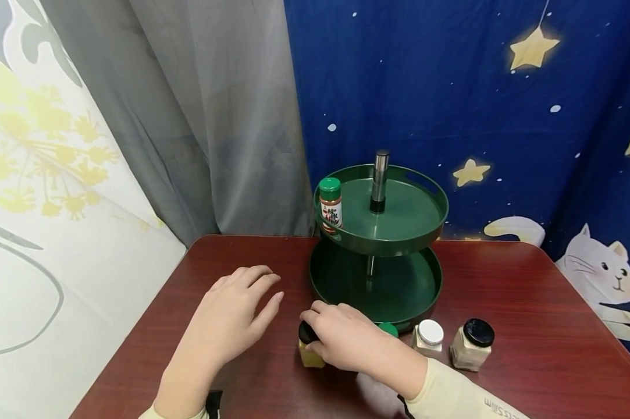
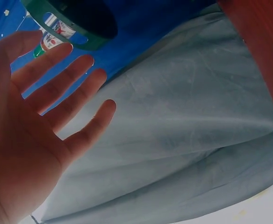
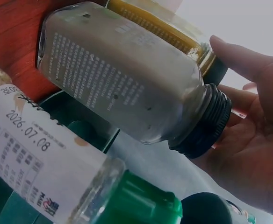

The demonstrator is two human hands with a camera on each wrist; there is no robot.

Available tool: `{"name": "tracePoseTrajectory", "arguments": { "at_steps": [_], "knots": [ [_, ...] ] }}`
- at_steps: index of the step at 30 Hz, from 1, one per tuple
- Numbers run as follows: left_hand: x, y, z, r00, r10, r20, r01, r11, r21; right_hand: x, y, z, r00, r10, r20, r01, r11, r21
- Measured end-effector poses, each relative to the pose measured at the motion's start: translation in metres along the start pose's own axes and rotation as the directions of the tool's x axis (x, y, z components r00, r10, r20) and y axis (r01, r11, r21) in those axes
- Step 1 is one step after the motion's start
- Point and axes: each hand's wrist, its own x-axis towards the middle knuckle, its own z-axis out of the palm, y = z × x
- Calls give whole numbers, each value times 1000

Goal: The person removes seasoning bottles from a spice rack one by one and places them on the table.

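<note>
My right hand (image 1: 346, 337) pinches the black lid of a square spice jar (image 1: 312, 356) with yellow contents; the jar stands at the front of the table. In the right wrist view, thumb and fingers lie on either side of that yellow jar's (image 3: 174, 35) lid. Nearer that camera are a jar of greyish powder (image 3: 118, 74) with a black lid and a green-capped shaker bottle (image 3: 47, 149). To the left, my left hand (image 1: 231, 317) hovers with loosely bent fingers and touches nothing. Its spread palm (image 2: 38, 135) shows in the left wrist view.
A two-tier green round rack (image 1: 409, 233) stands at the table's back, a green-capped chilli bottle (image 1: 331, 203) on its upper tier. Right of my right hand stand a white-lidded jar (image 1: 429, 337) and a black-lidded jar (image 1: 472, 344). Curtains (image 1: 252, 116) hang behind the table.
</note>
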Motion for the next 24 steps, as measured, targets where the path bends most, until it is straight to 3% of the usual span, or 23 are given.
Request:
{"name": "tracePoseTrajectory", "arguments": {
  "at_steps": [24],
  "knots": [
    [-3,3,5,1000,-3,5,3,1000,-11,-1,-1,4,997,45,55,-46,999,22]
  ]
}}
